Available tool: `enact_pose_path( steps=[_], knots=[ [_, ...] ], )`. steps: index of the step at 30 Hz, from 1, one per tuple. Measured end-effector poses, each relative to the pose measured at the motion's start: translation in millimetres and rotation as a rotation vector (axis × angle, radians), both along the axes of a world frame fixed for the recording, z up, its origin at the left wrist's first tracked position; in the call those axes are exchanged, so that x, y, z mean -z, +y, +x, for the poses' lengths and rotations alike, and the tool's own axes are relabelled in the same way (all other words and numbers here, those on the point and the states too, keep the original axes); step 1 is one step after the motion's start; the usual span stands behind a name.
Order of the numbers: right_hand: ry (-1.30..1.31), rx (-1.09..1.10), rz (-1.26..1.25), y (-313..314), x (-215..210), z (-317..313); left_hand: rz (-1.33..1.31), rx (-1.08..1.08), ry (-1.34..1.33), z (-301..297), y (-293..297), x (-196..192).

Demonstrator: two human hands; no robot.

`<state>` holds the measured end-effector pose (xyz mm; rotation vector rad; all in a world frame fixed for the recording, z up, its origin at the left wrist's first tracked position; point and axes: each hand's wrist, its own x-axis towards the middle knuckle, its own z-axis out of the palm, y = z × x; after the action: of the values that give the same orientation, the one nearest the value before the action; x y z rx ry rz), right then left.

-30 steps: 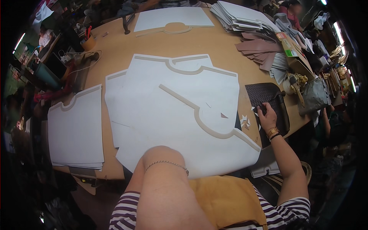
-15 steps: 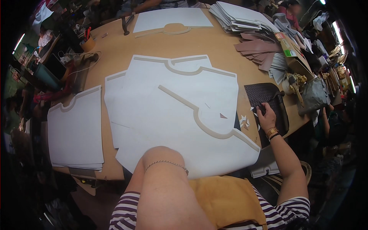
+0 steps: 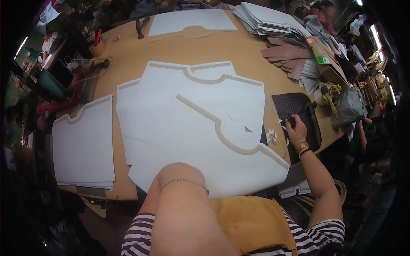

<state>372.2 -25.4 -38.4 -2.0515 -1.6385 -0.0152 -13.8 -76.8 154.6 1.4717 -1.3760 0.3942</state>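
My right hand [image 3: 297,131] is over a dark brown woven piece [image 3: 294,102], perhaps leather, at the right edge of the table. Its fingers are curled and pinched together; whatever is in them is too small to make out. Small white and brown scraps [image 3: 272,135] lie beside it. My left arm [image 3: 183,200], with a thin chain round it, is bent up close in front of me, its elbow over the white panels; the left hand is out of sight. Overlapping white panels [image 3: 192,111] with beige strips along their curved edges cover the middle of the table.
More edged white panels [image 3: 85,145] are stacked at the left. Farther off are a white sheet [image 3: 192,21], a hammer [image 3: 140,30] and an orange cup [image 3: 98,49] with tools. Stacked sheets [image 3: 273,19], brownish-pink pieces [image 3: 286,55] and a cardboard box [image 3: 326,62] crowd the right.
Almost nothing differs. My right hand stays at the woven piece with only a very slight shift of the fingers, and my left arm keeps its bent pose.
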Motion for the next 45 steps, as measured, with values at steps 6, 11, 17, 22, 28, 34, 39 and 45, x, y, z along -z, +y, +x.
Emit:
enact_pose_path(
  steps=[6, 11, 17, 22, 28, 34, 39, 45],
  knots=[
    [0.026, 0.046, -0.078, 0, -10, -7, 0.019, 0.006, 0.003, 0, 1, -2],
    [0.018, 0.023, -0.027, 0, -1, -1, 0.032, 0.004, 0.006, 0, 2, -4],
    [-0.002, -0.003, 0.023, 0, 4, 3, 0.057, 0.013, 0.017, 1, 4, -9],
    [0.040, 0.067, -0.123, -2, -13, -10, 0.093, 0.006, 0.040, -4, 8, -18],
    [-0.041, -0.026, 0.080, 1, 4, 4, 0.191, -0.008, 0.099, -15, 33, -42],
    [0.018, 0.043, -0.034, -8, -1, 6, 0.181, -0.366, 0.109, -40, 118, -49],
    [-0.005, -0.019, 0.019, 1, 1, 2, 0.042, -1.999, 0.071, -28, 132, -37],
    [0.017, 0.007, -0.032, -1, -1, -2, 0.324, -2.847, 0.339, -3, 196, 18]
  ],
)
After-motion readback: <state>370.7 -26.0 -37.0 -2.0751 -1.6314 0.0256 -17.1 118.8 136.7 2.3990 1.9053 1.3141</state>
